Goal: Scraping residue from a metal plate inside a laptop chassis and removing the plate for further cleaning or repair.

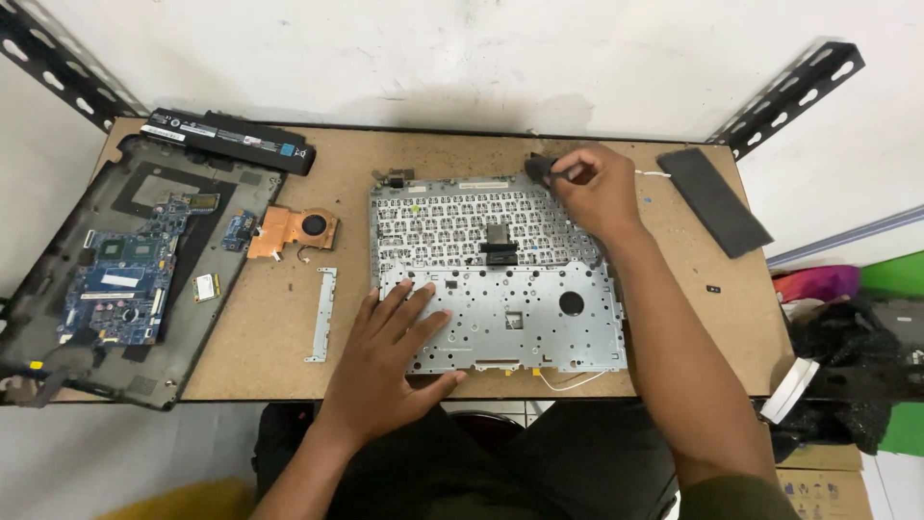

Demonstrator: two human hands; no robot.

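One metal keyboard frame [500, 279] lies face down at the middle of the one table [269, 356]. The left hand [390, 351] presses flat and open on its lower left. The right hand [597, 188], at one o'clock, pinches one small black part [537, 169] at the frame's top right corner. At nine o'clock: one laptop base [115, 270], one battery [231, 140], one copper fan [294, 229].

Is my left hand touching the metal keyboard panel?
Touching. The head view shows the left hand lying flat, fingers spread, on the metal keyboard panel.
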